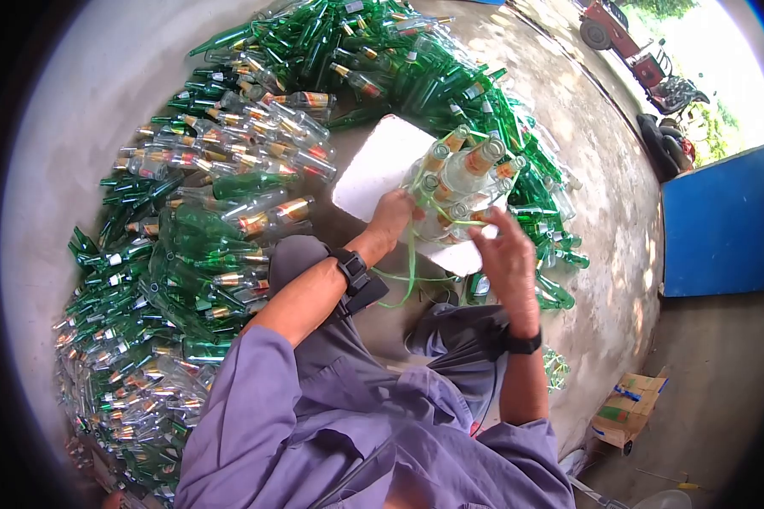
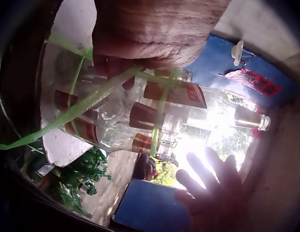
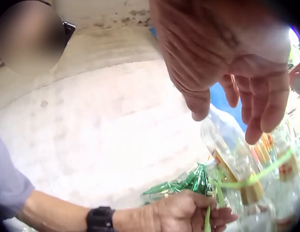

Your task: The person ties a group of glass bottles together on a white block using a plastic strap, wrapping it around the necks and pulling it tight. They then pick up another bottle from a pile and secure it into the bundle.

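A cluster of clear glass bottles (image 1: 469, 176) with orange-gold labels stands upright on a white slab (image 1: 369, 165). Green plastic string (image 2: 99, 99) loops round the cluster, and a loose tail hangs down toward the floor. At the near left side of the bottles, my left hand (image 1: 390, 216) pinches the string; the right wrist view shows the string coming out between the thumb and fingers of that left hand (image 3: 181, 210). My right hand (image 1: 508, 254) hovers beside the near right bottles, its fingers spread and loosely bent in the left wrist view, holding nothing.
Heaps of green bottles (image 1: 314, 51) and clear bottles (image 1: 255, 140) curve around the slab on the left and far sides. More green bottles (image 1: 554, 293) lie to the right. A blue panel (image 1: 721, 220) and a cardboard box (image 1: 628, 411) are farther right.
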`<control>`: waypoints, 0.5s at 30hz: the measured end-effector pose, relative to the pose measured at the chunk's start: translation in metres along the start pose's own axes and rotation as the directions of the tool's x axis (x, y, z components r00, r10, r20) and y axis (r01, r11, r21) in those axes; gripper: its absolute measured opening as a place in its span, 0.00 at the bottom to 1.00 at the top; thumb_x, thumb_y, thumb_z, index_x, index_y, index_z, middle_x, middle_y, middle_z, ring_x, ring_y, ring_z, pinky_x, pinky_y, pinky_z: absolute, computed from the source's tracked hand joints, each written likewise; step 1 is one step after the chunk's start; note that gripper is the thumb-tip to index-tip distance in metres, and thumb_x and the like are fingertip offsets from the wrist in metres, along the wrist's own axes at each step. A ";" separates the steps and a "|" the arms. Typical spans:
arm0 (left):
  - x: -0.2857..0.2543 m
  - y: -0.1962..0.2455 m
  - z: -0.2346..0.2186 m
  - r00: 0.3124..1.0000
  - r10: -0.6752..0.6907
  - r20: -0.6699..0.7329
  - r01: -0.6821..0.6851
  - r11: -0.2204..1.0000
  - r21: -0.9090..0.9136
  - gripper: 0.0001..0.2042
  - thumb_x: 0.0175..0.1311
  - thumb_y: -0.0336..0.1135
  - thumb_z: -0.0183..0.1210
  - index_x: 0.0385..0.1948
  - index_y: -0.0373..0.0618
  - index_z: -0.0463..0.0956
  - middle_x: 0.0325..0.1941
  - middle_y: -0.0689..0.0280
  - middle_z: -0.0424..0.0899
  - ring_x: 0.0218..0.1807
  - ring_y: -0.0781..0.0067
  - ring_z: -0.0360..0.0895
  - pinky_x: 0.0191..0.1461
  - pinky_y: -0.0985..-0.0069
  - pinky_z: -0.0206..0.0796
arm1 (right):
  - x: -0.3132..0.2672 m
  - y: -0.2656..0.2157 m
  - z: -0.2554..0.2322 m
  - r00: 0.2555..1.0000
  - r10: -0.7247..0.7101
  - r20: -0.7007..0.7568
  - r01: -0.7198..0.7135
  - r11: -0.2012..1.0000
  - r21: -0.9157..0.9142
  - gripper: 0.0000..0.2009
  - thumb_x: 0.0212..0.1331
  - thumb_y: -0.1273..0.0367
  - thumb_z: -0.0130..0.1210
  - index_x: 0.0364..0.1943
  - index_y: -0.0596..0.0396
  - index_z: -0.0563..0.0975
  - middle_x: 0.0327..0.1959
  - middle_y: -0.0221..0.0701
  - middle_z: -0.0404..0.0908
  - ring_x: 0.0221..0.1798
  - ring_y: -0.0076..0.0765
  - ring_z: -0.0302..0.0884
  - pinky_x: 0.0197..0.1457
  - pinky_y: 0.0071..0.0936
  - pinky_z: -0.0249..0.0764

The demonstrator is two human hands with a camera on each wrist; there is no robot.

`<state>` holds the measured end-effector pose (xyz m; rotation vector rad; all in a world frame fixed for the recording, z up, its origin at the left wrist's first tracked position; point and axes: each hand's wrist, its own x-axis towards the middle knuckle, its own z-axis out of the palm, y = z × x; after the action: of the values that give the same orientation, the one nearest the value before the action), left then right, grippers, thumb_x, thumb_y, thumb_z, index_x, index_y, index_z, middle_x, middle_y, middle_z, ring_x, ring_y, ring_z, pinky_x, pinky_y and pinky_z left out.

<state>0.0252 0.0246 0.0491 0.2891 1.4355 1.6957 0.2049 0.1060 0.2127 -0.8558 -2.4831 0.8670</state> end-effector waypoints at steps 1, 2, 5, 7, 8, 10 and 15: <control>0.002 -0.002 0.000 1.000 -0.002 -0.005 0.002 1.000 0.000 0.12 0.67 0.36 0.50 0.39 0.37 0.77 0.34 0.60 0.84 0.39 0.68 0.81 0.53 0.68 0.67 | 0.009 -0.008 -0.007 0.994 -0.017 -0.112 0.017 1.000 0.001 0.27 0.57 0.65 0.69 0.60 0.60 0.74 0.49 0.45 0.84 0.35 0.34 0.88 0.37 0.30 0.80; 0.005 -0.005 -0.001 1.000 -0.003 -0.003 0.003 1.000 -0.004 0.12 0.67 0.36 0.50 0.39 0.37 0.77 0.34 0.60 0.84 0.39 0.68 0.81 0.53 0.68 0.67 | 0.018 -0.020 -0.016 0.986 -0.056 -0.157 0.057 0.998 0.002 0.31 0.56 0.65 0.70 0.63 0.60 0.71 0.54 0.45 0.82 0.37 0.36 0.88 0.37 0.30 0.81; 0.006 -0.008 -0.002 1.000 0.030 0.002 -0.030 0.999 0.031 0.12 0.68 0.36 0.50 0.40 0.36 0.77 0.33 0.59 0.85 0.38 0.67 0.80 0.54 0.68 0.67 | 0.043 -0.067 -0.034 0.974 -0.132 -0.186 0.124 0.991 -0.053 0.32 0.56 0.61 0.69 0.63 0.59 0.71 0.56 0.43 0.81 0.37 0.36 0.88 0.42 0.34 0.80; 0.000 0.000 0.001 0.999 0.032 -0.007 -0.032 0.999 0.035 0.13 0.68 0.36 0.49 0.40 0.35 0.77 0.34 0.57 0.85 0.38 0.67 0.80 0.54 0.69 0.67 | 0.059 -0.078 -0.032 0.974 -0.154 -0.168 0.133 0.982 -0.132 0.33 0.57 0.59 0.69 0.64 0.59 0.71 0.56 0.42 0.82 0.37 0.37 0.87 0.43 0.36 0.80; 0.000 0.000 0.001 0.999 0.033 -0.005 -0.033 0.999 0.032 0.13 0.68 0.36 0.49 0.40 0.35 0.77 0.34 0.57 0.85 0.38 0.67 0.80 0.54 0.69 0.67 | 0.068 -0.080 -0.030 0.968 -0.218 -0.125 0.199 0.969 -0.150 0.31 0.57 0.58 0.67 0.62 0.59 0.72 0.53 0.43 0.83 0.37 0.41 0.87 0.44 0.39 0.79; 0.000 0.000 0.000 0.999 0.030 0.016 -0.030 1.000 0.001 0.13 0.69 0.36 0.49 0.40 0.35 0.77 0.35 0.56 0.86 0.39 0.68 0.80 0.53 0.69 0.67 | 0.083 -0.078 -0.028 0.958 -0.277 -0.079 0.262 0.951 -0.166 0.29 0.58 0.58 0.66 0.60 0.59 0.74 0.51 0.45 0.84 0.37 0.44 0.86 0.45 0.41 0.79; 0.001 -0.002 -0.002 0.999 0.043 0.029 -0.043 0.999 -0.018 0.13 0.69 0.36 0.48 0.40 0.35 0.77 0.34 0.56 0.86 0.38 0.67 0.80 0.51 0.70 0.67 | 0.093 -0.078 -0.030 0.931 -0.346 0.113 0.362 0.850 -0.382 0.16 0.58 0.62 0.65 0.39 0.63 0.79 0.32 0.51 0.82 0.36 0.59 0.81 0.41 0.48 0.76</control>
<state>0.0236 0.0239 0.0462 0.3367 1.4017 1.7304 0.1182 0.1309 0.2993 -0.4625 -2.7760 0.2555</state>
